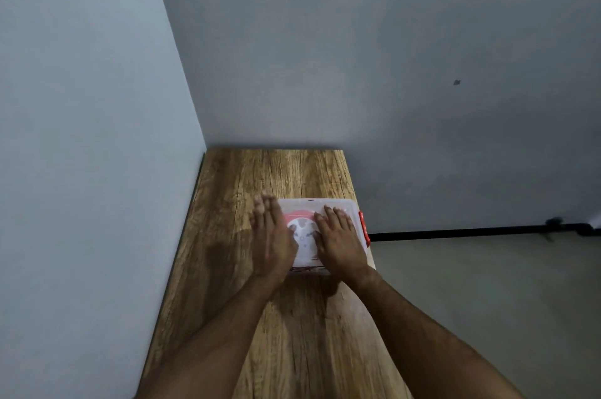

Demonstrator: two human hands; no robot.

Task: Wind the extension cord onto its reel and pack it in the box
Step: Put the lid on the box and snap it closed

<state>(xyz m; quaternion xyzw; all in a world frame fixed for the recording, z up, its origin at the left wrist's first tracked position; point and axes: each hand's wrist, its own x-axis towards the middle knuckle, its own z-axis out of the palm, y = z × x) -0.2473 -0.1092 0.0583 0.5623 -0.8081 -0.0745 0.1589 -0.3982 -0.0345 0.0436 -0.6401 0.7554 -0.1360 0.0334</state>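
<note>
flat on box [312, 206] lid, both hands' fingers [338, 219]

counter [227, 268]: wood grain, set in corner | walls [357, 57]: grey, dark marks upper right | black bar [471, 232]: right of counter, horizontal

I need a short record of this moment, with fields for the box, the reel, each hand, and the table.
box: clear plastic box with its lid on, red latch on its right side, near the table's right edge
reel: white and red reel seen through the lid, inside the box
left hand: left hand flat, fingers stretched, over the box's left edge; blurred
right hand: right hand flat, palm down on the lid
table: wooden table in a wall corner
</note>
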